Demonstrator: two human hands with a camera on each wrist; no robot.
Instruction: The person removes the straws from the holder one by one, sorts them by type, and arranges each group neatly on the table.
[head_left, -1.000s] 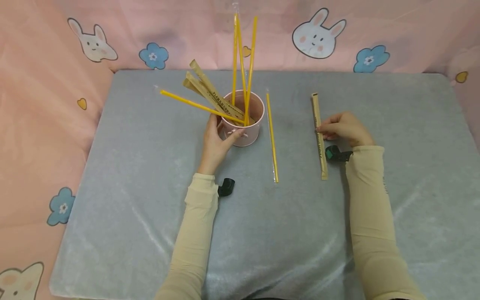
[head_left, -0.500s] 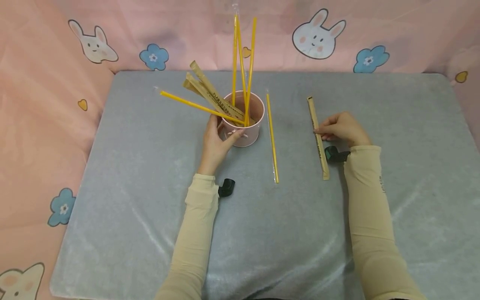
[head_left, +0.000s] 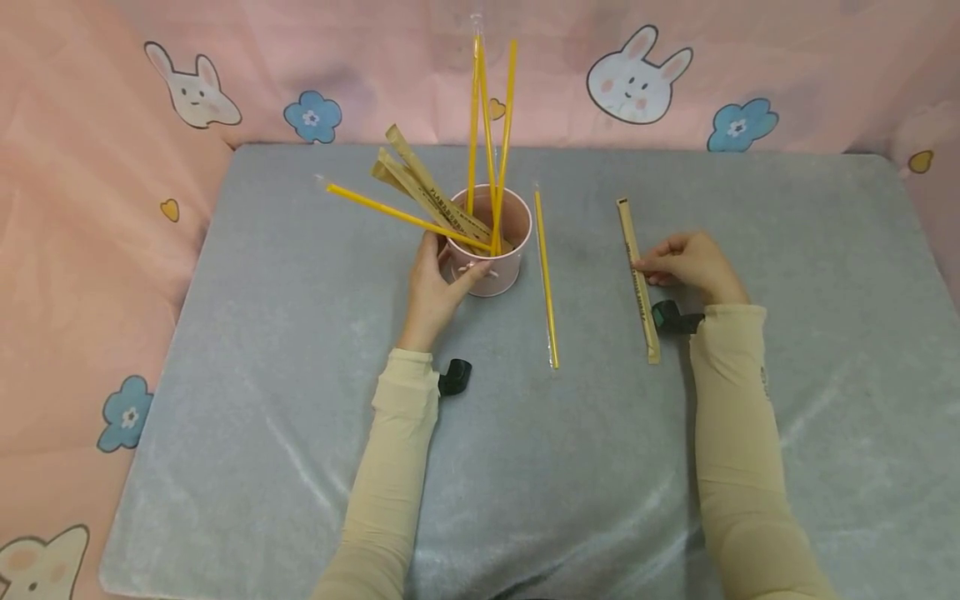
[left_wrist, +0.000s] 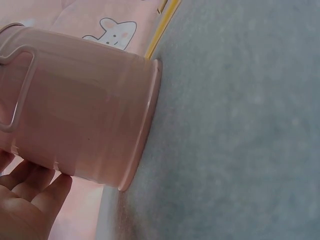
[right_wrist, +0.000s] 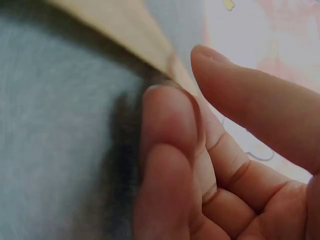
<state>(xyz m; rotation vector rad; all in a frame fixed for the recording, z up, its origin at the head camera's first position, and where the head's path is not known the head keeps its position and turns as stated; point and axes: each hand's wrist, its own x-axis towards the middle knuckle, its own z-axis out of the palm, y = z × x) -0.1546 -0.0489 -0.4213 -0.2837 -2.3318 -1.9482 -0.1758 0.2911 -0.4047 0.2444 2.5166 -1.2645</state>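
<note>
The paper-wrapped straw [head_left: 641, 300] lies on the grey table [head_left: 300, 375], directly left of the right hand [head_left: 693, 260], which is the nearer of the two. Its long axis runs away from the person, the far end slanting left; the fingers meet it from the side, near mid-length. The right fingertips pinch it; in the right wrist view one digit stands apart from the rest.

The left hand [head_left: 433, 292] grips the pink cup [head_left: 510, 271], fingers and thumb spread around its wall. The cup stands upright.

Count: one cup. Loose on the table, one paper-wrapped straw and one yellow straw [head_left: 547, 279], the latter between cup and right hand, roughly parallel to the first. In the cup, four yellow straws [head_left: 506, 125], one leaning far left, and at least three paper-wrapped ones [head_left: 414, 162]; overlap prevents an exact figure.
</note>
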